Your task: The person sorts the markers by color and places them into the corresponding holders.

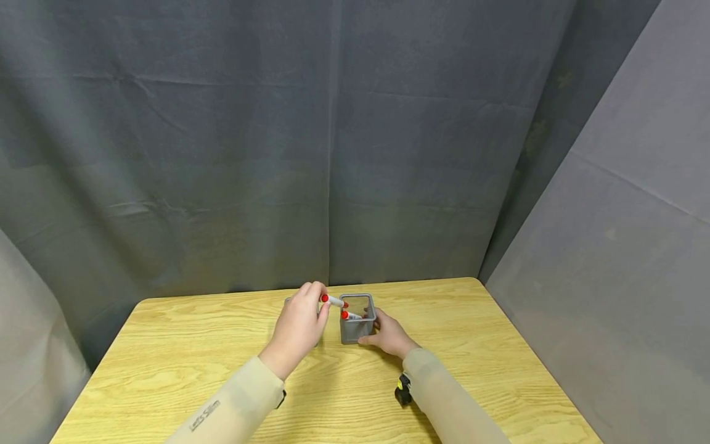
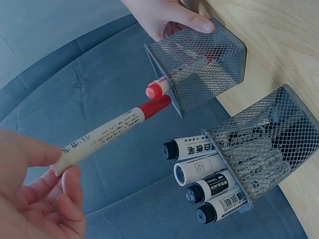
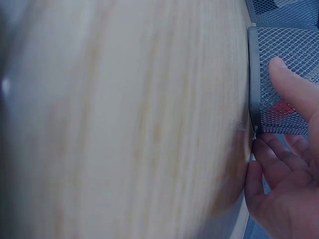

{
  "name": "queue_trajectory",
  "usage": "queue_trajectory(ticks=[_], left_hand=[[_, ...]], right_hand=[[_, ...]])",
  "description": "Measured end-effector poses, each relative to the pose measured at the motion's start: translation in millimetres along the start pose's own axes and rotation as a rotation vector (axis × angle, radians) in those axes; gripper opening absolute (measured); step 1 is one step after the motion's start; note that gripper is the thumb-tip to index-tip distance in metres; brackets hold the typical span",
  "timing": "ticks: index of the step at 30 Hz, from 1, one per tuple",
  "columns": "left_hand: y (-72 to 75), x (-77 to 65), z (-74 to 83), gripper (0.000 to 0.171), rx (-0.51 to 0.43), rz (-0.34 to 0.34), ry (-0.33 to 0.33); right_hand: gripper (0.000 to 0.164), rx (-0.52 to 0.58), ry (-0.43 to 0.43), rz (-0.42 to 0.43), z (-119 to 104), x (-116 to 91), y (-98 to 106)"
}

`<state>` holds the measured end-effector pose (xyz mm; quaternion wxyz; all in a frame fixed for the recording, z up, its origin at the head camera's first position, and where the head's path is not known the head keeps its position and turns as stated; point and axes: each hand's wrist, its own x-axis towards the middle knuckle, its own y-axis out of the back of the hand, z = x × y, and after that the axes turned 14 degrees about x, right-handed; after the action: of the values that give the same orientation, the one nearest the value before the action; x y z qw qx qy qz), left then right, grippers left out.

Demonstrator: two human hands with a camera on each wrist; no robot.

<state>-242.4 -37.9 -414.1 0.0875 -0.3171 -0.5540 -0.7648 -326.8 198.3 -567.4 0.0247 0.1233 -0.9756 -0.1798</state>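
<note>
My left hand (image 1: 297,322) pinches a white marker (image 2: 102,133) by its rear end, between thumb and fingertips. The marker's red cap points at the opening of a grey wire-mesh pen holder (image 1: 357,333) and meets its rim in the left wrist view. Another red marker (image 2: 158,88) leans inside this holder, one end sticking out. My right hand (image 1: 390,336) grips the holder from its right side, thumb on one face and fingers round another, as the right wrist view (image 3: 289,174) shows. A second mesh pen holder (image 2: 269,144), mostly hidden behind my left hand in the head view, stands beside it.
Several black-and-white markers (image 2: 219,184) fill the second holder. Both holders stand on a wood-grain table (image 1: 222,327) near its far edge. Grey curtains (image 1: 233,154) hang behind and at the sides.
</note>
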Motion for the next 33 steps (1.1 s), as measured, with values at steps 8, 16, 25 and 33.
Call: queue_trajectory(ticks=[8,16,25,33], left_hand=[[-7.5,3.7,-0.2,0.016,-0.001,-0.031,-0.023],[-15.3,7.4,1.3,0.016,0.026,-0.059,-0.039],[-24.2,10.8,0.6,0.012,0.035,-0.102,-0.032],[-30.8,10.6,0.8,0.012,0.063,-0.095,-0.066]], right_hand=[[0.085,-0.023,0.000,0.006,-1,1,0],[0.084,-0.010,0.000,-0.002,-2,-1,0],[0.084,-0.014,0.012,0.004,0,0,1],[0.083,-0.014,0.021,0.010,0,-1,0]])
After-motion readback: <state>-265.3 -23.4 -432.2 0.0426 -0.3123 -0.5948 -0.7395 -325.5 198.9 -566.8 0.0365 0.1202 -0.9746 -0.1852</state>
